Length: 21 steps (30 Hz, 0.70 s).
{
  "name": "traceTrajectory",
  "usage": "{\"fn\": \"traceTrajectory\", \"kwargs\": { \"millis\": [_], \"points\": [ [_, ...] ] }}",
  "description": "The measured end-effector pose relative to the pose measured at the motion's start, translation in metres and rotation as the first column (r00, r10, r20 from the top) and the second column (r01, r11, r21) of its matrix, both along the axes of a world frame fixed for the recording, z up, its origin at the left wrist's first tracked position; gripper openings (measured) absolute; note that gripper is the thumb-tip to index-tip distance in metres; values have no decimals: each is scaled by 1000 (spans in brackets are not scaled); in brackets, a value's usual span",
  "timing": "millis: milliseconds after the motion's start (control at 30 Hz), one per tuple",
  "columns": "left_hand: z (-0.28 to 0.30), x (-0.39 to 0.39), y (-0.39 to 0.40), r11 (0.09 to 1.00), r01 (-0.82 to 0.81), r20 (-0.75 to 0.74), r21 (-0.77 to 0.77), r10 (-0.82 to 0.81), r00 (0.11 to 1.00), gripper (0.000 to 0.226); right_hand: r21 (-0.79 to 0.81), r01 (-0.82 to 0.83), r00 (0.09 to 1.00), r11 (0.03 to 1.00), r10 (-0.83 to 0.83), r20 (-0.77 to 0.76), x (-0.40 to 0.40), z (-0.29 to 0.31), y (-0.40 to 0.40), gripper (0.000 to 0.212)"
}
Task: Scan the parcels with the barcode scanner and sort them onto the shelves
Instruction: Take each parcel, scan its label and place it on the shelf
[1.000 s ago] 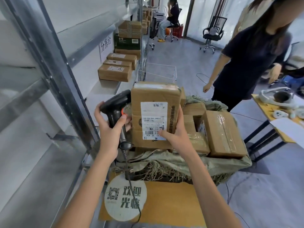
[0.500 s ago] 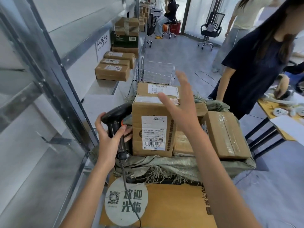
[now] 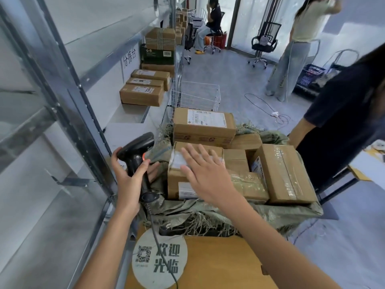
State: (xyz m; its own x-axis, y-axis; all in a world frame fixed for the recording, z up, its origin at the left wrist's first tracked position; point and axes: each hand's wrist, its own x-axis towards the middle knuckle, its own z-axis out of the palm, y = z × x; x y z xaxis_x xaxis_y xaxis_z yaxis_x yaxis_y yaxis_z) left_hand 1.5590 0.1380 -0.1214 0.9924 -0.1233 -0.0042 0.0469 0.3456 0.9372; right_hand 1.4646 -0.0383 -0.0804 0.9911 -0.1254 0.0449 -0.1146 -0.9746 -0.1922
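Observation:
My left hand (image 3: 129,182) grips the handle of a black barcode scanner (image 3: 137,153), its head pointing right, its cable trailing down. My right hand (image 3: 204,174) is flat with straight fingers spread over the top of a brown cardboard parcel (image 3: 177,180) standing in a green woven sack (image 3: 208,211); whether the palm touches it is unclear. Behind it lies a longer parcel with a white label (image 3: 204,126). More parcels fill the sack to the right, the largest a taped one (image 3: 285,174). The metal shelf (image 3: 133,113) on my left carries several sorted parcels (image 3: 141,94).
A white wire basket (image 3: 195,97) stands beyond the sack. A person in dark clothes (image 3: 343,113) stands close at the right beside a table. Two more people and an office chair (image 3: 263,46) are farther back. A cable lies on the floor. A round floor sticker (image 3: 160,259) is below me.
My right hand let go of the upright parcel it held up to the scanner, lifted, then came down flat over its top. The parcel now stands lower in the sack. The scanner stayed put.

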Motion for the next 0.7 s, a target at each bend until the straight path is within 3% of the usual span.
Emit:
{"fn": "traceTrajectory", "kwargs": {
  "millis": [167,467,700],
  "points": [
    [9,-4,1,995,69,21,-67,-68,997,67,-9,3,1000,1000,-3,-4,3,6,-2,62],
    [24,-22,29,987,-18,173,158,-10,985,64,49,-26,999,998,25,26,-2,17,11,63],
    [25,-48,51,939,-201,256,278,130,958,75,294,-251,966,922,218,140,8,21,47,59]
  ]
}}
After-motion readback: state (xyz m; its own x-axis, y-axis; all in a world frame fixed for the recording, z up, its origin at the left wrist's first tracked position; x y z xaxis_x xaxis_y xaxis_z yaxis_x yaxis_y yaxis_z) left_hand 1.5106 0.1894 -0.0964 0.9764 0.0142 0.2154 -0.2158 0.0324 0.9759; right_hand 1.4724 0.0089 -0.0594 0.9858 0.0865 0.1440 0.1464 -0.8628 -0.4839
